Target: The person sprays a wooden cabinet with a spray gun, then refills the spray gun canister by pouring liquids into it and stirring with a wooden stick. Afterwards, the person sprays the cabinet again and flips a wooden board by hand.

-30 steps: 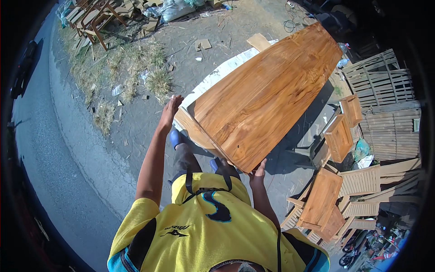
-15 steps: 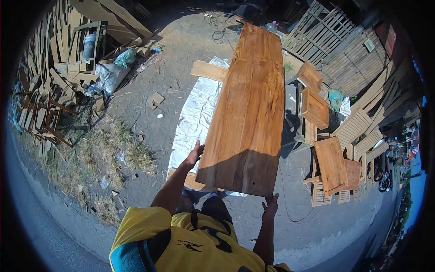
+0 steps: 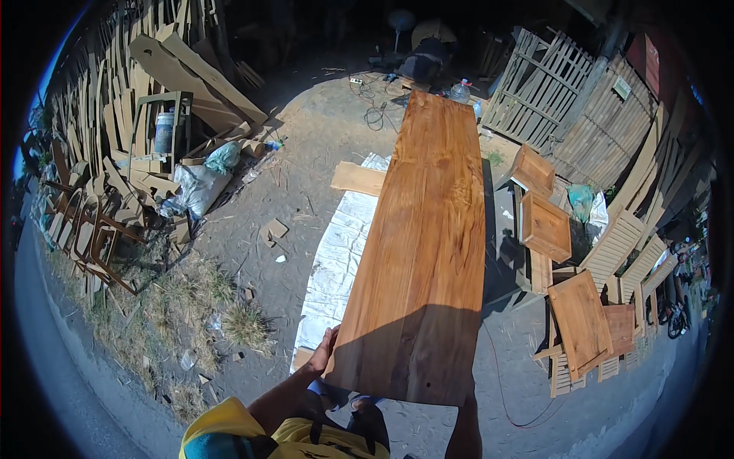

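A long wooden tabletop (image 3: 417, 252), reddish brown with a glossy grain, stretches away from me, its near end in shadow. My left hand (image 3: 323, 353) is closed on its left edge near the close corner, thumb side up. At the near right corner my right hand (image 3: 469, 394) grips the wood from the outer side and below; most of its fingers are hidden by the board. A small dark hole (image 3: 429, 385) shows near the board's close end. What supports the far end cannot be seen.
A white sheet (image 3: 336, 268) lies on the ground under the board's left side, with a plank (image 3: 358, 178) across it. Wooden drawers (image 3: 545, 226) and panels (image 3: 579, 321) stand at right. Scrap wood, chairs (image 3: 95, 237) and sacks (image 3: 200, 187) crowd the left. A thin red cable (image 3: 505, 398) runs at right.
My left hand, earlier with fingers spread beside the edge, has closed on it. My right hand has moved further under the corner. The tabletop's near end has come closer to me; the view has tilted up.
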The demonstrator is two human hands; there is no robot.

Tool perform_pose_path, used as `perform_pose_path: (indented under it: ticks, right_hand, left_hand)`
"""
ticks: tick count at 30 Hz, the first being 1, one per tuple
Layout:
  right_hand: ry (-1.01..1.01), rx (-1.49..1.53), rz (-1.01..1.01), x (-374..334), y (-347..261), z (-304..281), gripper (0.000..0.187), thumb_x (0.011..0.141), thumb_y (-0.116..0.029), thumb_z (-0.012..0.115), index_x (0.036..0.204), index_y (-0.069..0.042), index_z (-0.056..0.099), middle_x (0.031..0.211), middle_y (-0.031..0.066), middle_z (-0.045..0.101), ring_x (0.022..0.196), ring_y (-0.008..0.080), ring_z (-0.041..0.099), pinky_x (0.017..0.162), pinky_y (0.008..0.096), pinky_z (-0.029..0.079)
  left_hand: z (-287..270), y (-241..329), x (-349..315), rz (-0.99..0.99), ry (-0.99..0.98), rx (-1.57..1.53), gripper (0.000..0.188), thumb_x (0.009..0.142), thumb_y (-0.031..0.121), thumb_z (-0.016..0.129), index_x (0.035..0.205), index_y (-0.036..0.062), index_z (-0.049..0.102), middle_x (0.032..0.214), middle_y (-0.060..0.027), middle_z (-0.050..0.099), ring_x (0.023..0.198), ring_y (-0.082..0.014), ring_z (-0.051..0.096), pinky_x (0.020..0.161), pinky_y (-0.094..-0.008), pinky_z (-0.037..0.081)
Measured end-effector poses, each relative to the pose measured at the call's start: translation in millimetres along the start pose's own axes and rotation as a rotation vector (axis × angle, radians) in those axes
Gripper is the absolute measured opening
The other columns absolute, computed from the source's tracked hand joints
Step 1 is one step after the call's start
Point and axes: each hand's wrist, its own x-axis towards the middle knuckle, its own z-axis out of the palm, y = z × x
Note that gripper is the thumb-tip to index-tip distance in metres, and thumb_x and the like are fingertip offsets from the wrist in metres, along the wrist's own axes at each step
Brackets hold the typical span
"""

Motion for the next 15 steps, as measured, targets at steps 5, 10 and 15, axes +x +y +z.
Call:
perform_pose_path:
  ticks: [5, 10, 15]
  right_hand:
    - [0.014, 0.273, 0.137, -24.4, -38.0, 61.3, 0.072, 0.112, -0.058, 0.034, 0.157, -0.003, 0.041, 0.150, 0.0162, 0.056, 0.132, 0.0329, 0.059, 0.112, 0.0473, 0.049]
    - [0.164, 0.280, 0.058, -30.0, -36.7, 58.7, 0.073, 0.110, -0.061, 0.038, 0.156, -0.004, 0.043, 0.150, 0.0165, 0.056, 0.133, 0.0343, 0.059, 0.112, 0.0495, 0.049]
    - [0.135, 0.300, 0.075, -43.4, -40.1, 70.9, 0.063, 0.111, -0.055, 0.040, 0.157, -0.012, 0.045, 0.152, 0.0115, 0.055, 0.135, 0.0332, 0.057, 0.111, 0.0512, 0.049]
  left_hand:
    - [52.3, 69.0, -73.8, 0.076, 0.125, 0.048, 0.074, 0.114, 0.057, 0.016, 0.164, 0.0044, 0.030, 0.170, -0.0120, 0.032, 0.158, -0.0233, 0.027, 0.130, -0.0393, 0.018]
    - [17.1, 6.5, -34.0, 0.110, 0.122, -0.058, 0.070, 0.115, 0.051, 0.021, 0.163, 0.0013, 0.033, 0.167, -0.0140, 0.037, 0.156, -0.0241, 0.031, 0.130, -0.0389, 0.018]
    - [31.0, 5.1, -52.2, 0.094, 0.327, -0.086, 0.062, 0.116, 0.040, 0.025, 0.162, -0.0005, 0.032, 0.168, -0.0162, 0.034, 0.157, -0.0265, 0.027, 0.130, -0.0392, 0.019]
